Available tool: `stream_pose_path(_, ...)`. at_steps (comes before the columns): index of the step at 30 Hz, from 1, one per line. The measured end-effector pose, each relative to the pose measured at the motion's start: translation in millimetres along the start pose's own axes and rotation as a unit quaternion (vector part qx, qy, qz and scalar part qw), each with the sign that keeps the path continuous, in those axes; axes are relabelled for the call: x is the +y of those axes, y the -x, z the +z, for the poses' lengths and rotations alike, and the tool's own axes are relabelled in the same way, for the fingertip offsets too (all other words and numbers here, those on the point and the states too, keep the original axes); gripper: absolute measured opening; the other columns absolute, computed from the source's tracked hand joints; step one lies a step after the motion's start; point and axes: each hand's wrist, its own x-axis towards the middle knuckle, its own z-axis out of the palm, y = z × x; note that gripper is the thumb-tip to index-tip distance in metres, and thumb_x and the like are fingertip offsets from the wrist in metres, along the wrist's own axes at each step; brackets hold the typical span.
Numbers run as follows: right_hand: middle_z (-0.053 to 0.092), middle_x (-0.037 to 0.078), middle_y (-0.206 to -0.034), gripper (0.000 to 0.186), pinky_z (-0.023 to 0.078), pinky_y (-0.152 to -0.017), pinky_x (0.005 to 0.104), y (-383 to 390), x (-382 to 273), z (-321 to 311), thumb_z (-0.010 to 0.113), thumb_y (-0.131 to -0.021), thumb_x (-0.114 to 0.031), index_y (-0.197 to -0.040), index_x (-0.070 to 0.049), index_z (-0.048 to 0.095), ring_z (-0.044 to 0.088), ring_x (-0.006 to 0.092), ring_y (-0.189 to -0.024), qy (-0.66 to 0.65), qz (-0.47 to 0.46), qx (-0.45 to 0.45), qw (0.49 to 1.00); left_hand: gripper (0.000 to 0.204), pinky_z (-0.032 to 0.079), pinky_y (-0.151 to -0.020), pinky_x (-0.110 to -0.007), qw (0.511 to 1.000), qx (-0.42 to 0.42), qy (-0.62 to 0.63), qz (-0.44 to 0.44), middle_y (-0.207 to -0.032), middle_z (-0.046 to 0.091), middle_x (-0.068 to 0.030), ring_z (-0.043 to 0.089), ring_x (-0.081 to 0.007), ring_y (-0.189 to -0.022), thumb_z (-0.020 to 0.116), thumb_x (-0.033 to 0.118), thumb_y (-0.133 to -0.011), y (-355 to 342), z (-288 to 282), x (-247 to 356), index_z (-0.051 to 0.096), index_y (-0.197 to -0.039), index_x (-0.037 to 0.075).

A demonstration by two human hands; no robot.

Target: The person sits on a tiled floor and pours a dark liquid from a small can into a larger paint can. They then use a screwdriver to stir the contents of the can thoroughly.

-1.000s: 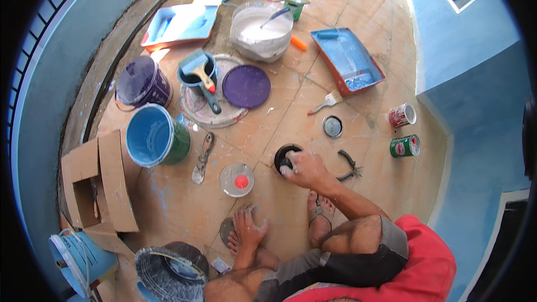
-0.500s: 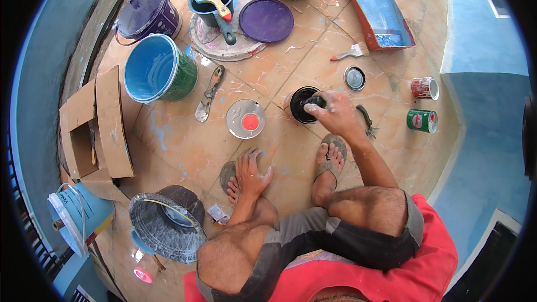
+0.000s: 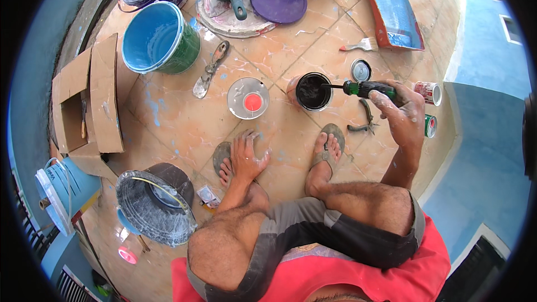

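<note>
My right hand (image 3: 407, 113) is wrapped round the green-and-black handle of a screwdriver (image 3: 366, 89). The screwdriver points left, nearly level, and its dark shaft reaches over the rim of an open can of black paint (image 3: 314, 91) on the tiles. Below that hand lie dark-handled pliers (image 3: 366, 118), and a small round lid (image 3: 361, 70) is just beyond the screwdriver. My left hand (image 3: 247, 156) hangs beside my left foot with its fingers apart and nothing in them. A round grey disc (image 3: 238, 98) with a red centre lies ahead of it.
At left stand a blue-lined green bucket (image 3: 154, 39), a cardboard box (image 3: 103, 100) and a tipped black bucket (image 3: 151, 207). Farther off are a scraper (image 3: 211, 70), a purple lid (image 3: 278, 1), a brush (image 3: 359, 45) and a paint tray (image 3: 394, 17). Small cans (image 3: 428, 93) stand at right.
My right hand has moved right, away from the can, and the screwdriver has come up from upright in it to nearly level. The left hand keeps its place by my foot.
</note>
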Motion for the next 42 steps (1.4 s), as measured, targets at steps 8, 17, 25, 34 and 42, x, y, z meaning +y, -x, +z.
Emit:
stream_pose_path(8, 0.079, 0.009, -0.093, 0.041, 0.054, -0.072, 0.0285, 13, -16, -21, 0.09, -0.092, -0.018, -0.124, 0.006, 0.081, 0.069, 0.0131, -0.078, -0.029, -0.008, 0.03, 0.999, 0.062, 0.048, -0.112, -0.054, 1.0, -0.001, 0.006, -0.004, -0.145, 0.066, -0.0176, 0.061, -0.0414, -0.133, 0.086, 0.034, -0.082, -1, -1, 1, 0.068, -0.135, 0.006)
stream_pose_path(17, 0.078, 0.007, -0.089, 0.037, 0.054, -0.071, 0.0293, 14, -16, -14, 0.088, -0.092, -0.019, -0.122, 0.004, 0.082, 0.07, 0.0128, -0.076, -0.005, -0.031, 0.015, 0.999, 0.063, 0.047, -0.113, -0.054, 1.0, -0.002, 0.006, -0.006, -0.146, 0.066, -0.0175, 0.061, -0.0411, -0.135, 0.087, 0.034, -0.082, -1, -1, 0, 0.068, -0.135, 0.007)
stream_pose_path(25, 0.081, 0.022, -0.091, 0.041, 0.06, -0.076, 0.0446, -19, 25, 58, 0.085, -0.092, -0.031, -0.119, 0.0, 0.082, 0.078, 0.0345, -0.077, 0.155, -0.114, -0.067, 0.979, 0.063, 0.047, -0.113, -0.055, 1.0, -0.004, 0.003, -0.011, -0.146, 0.067, -0.0169, 0.06, -0.0407, -0.135, 0.088, 0.034, -0.081, 0, 0, 0, 0.068, -0.135, 0.007)
stream_pose_path(34, 0.079, 0.023, -0.09, 0.039, 0.06, -0.079, 0.0504, -19, 51, 91, 0.083, -0.093, -0.035, -0.114, -0.002, 0.082, 0.077, 0.041, -0.082, 0.171, -0.137, -0.091, 0.971, 0.063, 0.047, -0.113, -0.055, 1.0, -0.006, 0.0, -0.01, -0.146, 0.066, -0.0169, 0.06, -0.0409, -0.135, 0.088, 0.034, -0.081, 0, 1, -1, 0.069, -0.135, 0.007)
stream_pose_path(42, 0.079, 0.024, -0.091, 0.038, 0.06, -0.076, 0.0454, -18, 54, 99, 0.084, -0.093, -0.032, -0.113, 0.0, 0.082, 0.079, 0.0382, -0.083, 0.229, -0.126, -0.057, 0.964, 0.063, 0.048, -0.113, -0.055, 1.0, -0.009, -0.004, -0.012, -0.146, 0.066, -0.017, 0.059, -0.0413, -0.137, 0.088, 0.035, -0.081, 1, 3, -2, 0.069, -0.134, 0.007)
